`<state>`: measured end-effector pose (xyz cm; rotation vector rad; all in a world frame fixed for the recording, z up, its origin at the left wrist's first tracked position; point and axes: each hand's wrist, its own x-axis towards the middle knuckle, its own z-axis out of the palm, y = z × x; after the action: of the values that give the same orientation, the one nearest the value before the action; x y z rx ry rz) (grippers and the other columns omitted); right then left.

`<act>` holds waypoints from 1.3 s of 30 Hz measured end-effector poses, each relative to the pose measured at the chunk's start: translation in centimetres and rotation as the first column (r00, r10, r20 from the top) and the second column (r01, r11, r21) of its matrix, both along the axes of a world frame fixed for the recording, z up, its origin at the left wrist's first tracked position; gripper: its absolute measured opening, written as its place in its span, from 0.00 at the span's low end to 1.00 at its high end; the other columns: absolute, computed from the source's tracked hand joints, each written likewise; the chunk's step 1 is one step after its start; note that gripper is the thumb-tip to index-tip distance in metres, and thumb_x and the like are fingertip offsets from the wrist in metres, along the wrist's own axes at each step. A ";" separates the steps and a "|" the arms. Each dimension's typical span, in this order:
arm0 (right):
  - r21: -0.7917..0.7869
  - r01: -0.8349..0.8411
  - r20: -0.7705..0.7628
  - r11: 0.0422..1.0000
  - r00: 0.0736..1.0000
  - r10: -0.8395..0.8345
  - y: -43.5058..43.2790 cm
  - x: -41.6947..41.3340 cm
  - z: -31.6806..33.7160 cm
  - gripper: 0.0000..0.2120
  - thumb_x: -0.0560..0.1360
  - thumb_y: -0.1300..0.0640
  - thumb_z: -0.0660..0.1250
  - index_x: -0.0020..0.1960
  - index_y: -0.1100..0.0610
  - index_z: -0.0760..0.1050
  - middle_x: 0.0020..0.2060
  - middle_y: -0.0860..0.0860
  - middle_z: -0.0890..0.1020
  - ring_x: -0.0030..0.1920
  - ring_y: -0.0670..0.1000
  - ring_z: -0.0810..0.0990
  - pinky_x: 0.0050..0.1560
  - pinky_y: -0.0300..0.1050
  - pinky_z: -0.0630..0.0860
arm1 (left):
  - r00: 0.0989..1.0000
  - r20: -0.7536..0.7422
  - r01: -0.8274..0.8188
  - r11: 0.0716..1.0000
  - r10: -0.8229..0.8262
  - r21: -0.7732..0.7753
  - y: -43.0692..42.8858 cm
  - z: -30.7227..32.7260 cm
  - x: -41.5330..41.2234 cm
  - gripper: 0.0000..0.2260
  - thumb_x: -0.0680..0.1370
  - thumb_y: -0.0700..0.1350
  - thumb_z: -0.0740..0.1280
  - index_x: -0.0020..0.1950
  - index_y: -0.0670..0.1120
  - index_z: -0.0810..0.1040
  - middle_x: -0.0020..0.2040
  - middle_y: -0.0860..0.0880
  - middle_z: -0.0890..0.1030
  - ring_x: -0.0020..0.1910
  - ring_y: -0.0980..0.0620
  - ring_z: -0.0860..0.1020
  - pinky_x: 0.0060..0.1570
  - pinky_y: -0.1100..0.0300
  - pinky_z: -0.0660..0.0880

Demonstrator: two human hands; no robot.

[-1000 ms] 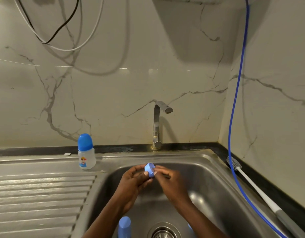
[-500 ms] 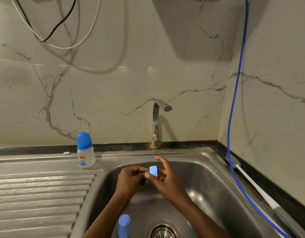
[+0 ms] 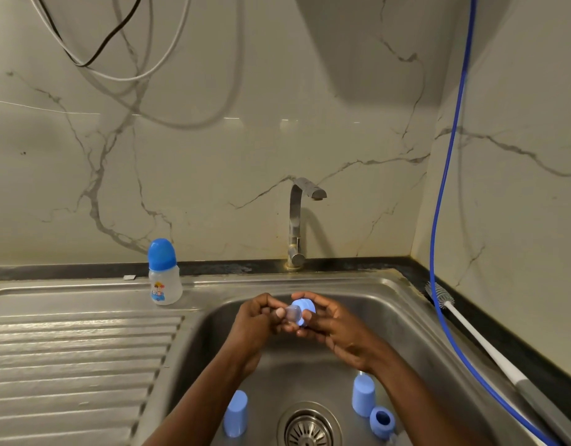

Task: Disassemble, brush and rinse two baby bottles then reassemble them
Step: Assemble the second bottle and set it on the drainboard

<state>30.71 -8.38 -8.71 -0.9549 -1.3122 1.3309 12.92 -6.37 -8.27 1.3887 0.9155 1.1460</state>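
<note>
Marbled wall tiles back a steel sink, and both hands meet over its basin. The right hand curls its fingers round a blue collar ring. The left hand pinches what looks like a clear teat poking from it, though blur softens it. A capped baby bottle stands upright on the drainboard. In the basin, a blue cap sits left of the drain, with a second cap and a spare ring on its right.

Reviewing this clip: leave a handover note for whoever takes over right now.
Left hand pinches the clear nipple; right hand holds the blue collar it sits in.
Sink basin: two blue cylindrical parts and a blue ring.
One bottle stands capped on the drainboard; brush lies on the right counter. Tap shows no water.
Done: parts separated. Left: likely free the nipple, open the capped bottle, brush, rinse, reassemble.
</note>
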 end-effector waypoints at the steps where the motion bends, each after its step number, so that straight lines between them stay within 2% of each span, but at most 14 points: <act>1: -0.003 0.007 0.003 1.000 1.000 -0.007 0.1 -0.1 -0.2 0.21 0.73 0.59 0.70 0.65 0.56 0.75 0.59 0.60 0.80 0.55 0.58 0.83 0.53 0.47 0.80 | 1.000 0.001 0.004 1.000 -0.004 -0.013 -0.1 -0.1 0.0 0.05 0.80 0.36 0.64 0.48 0.36 0.78 0.42 0.38 0.84 0.40 0.45 0.82 0.48 0.54 0.81; 5: 0.074 0.128 0.071 0.989 0.988 -0.133 0.2 -0.5 -1.2 0.18 0.74 0.63 0.71 0.63 0.53 0.77 0.56 0.56 0.82 0.56 0.54 0.83 0.52 0.44 0.80 | 0.999 -0.003 0.043 0.998 -0.044 -0.044 0.1 -0.9 0.1 0.06 0.79 0.37 0.66 0.54 0.37 0.80 0.47 0.39 0.84 0.49 0.41 0.82 0.55 0.50 0.80; 7: 0.117 0.179 0.111 0.977 0.975 -0.192 0.3 -0.4 -1.5 0.19 0.73 0.59 0.73 0.62 0.49 0.77 0.56 0.52 0.82 0.56 0.52 0.82 0.53 0.44 0.80 | 0.995 0.036 0.093 0.994 -0.091 -0.050 0.0 -1.0 0.5 0.09 0.79 0.40 0.66 0.58 0.40 0.80 0.51 0.41 0.84 0.54 0.41 0.82 0.58 0.49 0.79; 9: 0.152 0.195 0.150 0.969 0.964 -0.218 0.4 -0.4 -1.8 0.21 0.71 0.54 0.75 0.62 0.45 0.77 0.58 0.50 0.82 0.58 0.52 0.81 0.56 0.47 0.80 | 0.993 0.042 0.108 0.993 -0.106 -0.042 -0.4 -1.0 1.0 0.11 0.79 0.43 0.67 0.60 0.42 0.80 0.52 0.43 0.85 0.54 0.45 0.82 0.58 0.53 0.79; 11: 0.177 0.198 0.195 0.964 0.953 -0.232 0.6 -0.5 -2.1 0.22 0.72 0.57 0.75 0.62 0.41 0.76 0.59 0.49 0.81 0.60 0.51 0.80 0.59 0.51 0.79 | 0.998 0.047 0.042 0.998 -0.039 -0.056 -0.8 -1.0 1.5 0.10 0.78 0.42 0.68 0.57 0.42 0.82 0.49 0.44 0.86 0.52 0.46 0.83 0.54 0.57 0.79; 13: 0.196 0.198 0.214 0.960 0.947 -0.239 0.6 -0.9 -2.1 0.22 0.72 0.60 0.73 0.62 0.42 0.76 0.59 0.48 0.81 0.60 0.49 0.80 0.60 0.51 0.78 | 0.997 0.057 -0.051 0.994 0.057 -0.094 -0.9 -1.1 1.7 0.08 0.77 0.41 0.70 0.54 0.41 0.83 0.46 0.44 0.86 0.50 0.46 0.84 0.52 0.57 0.79; 17: 0.229 0.228 0.225 0.946 0.933 -0.280 0.5 -1.7 -2.0 0.24 0.65 0.54 0.76 0.61 0.46 0.79 0.56 0.47 0.83 0.59 0.49 0.80 0.61 0.53 0.78 | 0.973 0.008 -0.227 0.962 0.230 -0.149 -0.5 -1.3 1.7 0.03 0.75 0.39 0.72 0.47 0.42 0.85 0.41 0.45 0.86 0.45 0.47 0.84 0.48 0.57 0.79; 20: 0.237 0.265 0.204 0.935 0.927 -0.315 0.6 -2.2 -2.0 0.21 0.68 0.61 0.78 0.57 0.48 0.79 0.54 0.45 0.83 0.58 0.46 0.81 0.59 0.45 0.79 | 0.941 -0.045 -0.338 0.934 0.335 -0.113 -0.5 -0.9 1.8 0.01 0.74 0.40 0.73 0.44 0.43 0.84 0.39 0.46 0.85 0.43 0.50 0.83 0.43 0.61 0.77; 23: 0.258 0.306 0.194 0.916 0.913 -0.359 0.5 -2.6 -1.6 0.22 0.69 0.63 0.77 0.57 0.46 0.77 0.54 0.44 0.83 0.56 0.42 0.80 0.55 0.37 0.78 | 0.918 -0.057 -0.395 0.915 0.392 -0.077 -0.8 -0.5 2.0 0.01 0.74 0.40 0.73 0.43 0.45 0.83 0.39 0.48 0.85 0.42 0.52 0.83 0.43 0.62 0.77; 27: 0.216 0.334 0.144 0.917 0.918 -0.369 0.6 -3.1 -1.6 0.23 0.69 0.61 0.77 0.61 0.48 0.77 0.56 0.47 0.83 0.58 0.46 0.80 0.58 0.45 0.79 | 0.884 -0.062 -0.465 0.885 0.464 -0.006 -1.1 -0.2 2.4 0.03 0.74 0.39 0.74 0.41 0.46 0.83 0.37 0.49 0.84 0.40 0.54 0.82 0.41 0.64 0.76; 30: 0.144 0.259 0.102 0.955 0.956 -0.275 0.4 -2.5 -1.3 0.22 0.71 0.61 0.75 0.64 0.51 0.76 0.57 0.49 0.83 0.58 0.49 0.81 0.59 0.47 0.79 | 0.902 -0.057 -0.429 0.903 0.428 0.000 -1.0 0.0 2.2 0.03 0.74 0.39 0.73 0.41 0.45 0.83 0.37 0.49 0.84 0.40 0.54 0.83 0.39 0.65 0.75; 32: 0.122 0.204 0.085 0.971 0.973 -0.215 0.2 -1.9 -1.1 0.21 0.73 0.62 0.73 0.64 0.53 0.76 0.57 0.50 0.83 0.57 0.50 0.82 0.57 0.46 0.79 | 0.933 -0.077 -0.355 0.935 0.352 -0.022 -0.5 -0.1 1.7 0.02 0.75 0.39 0.73 0.42 0.44 0.82 0.38 0.47 0.84 0.42 0.50 0.83 0.43 0.60 0.79; 35: 0.120 0.161 0.135 0.980 0.975 -0.177 0.3 -1.6 -0.9 0.19 0.73 0.65 0.72 0.62 0.53 0.77 0.56 0.51 0.83 0.58 0.51 0.81 0.55 0.44 0.80 | 0.975 -0.055 -0.222 0.968 0.217 -0.117 0.3 -0.4 0.8 0.02 0.77 0.36 0.69 0.44 0.39 0.81 0.39 0.40 0.84 0.44 0.43 0.83 0.51 0.50 0.80; 39: 0.160 0.135 0.209 0.978 0.963 -0.168 0.3 -1.6 -1.0 0.18 0.72 0.66 0.72 0.59 0.52 0.79 0.56 0.51 0.82 0.59 0.51 0.80 0.58 0.49 0.79 | 0.992 0.010 -0.120 0.970 0.125 -0.210 1.2 -0.6 -0.2 0.04 0.77 0.32 0.66 0.44 0.36 0.80 0.39 0.37 0.82 0.42 0.42 0.81 0.52 0.50 0.80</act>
<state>29.11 -8.04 -9.71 -1.1032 -1.4514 1.0192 12.77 -5.16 -8.83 1.1600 1.0851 1.1203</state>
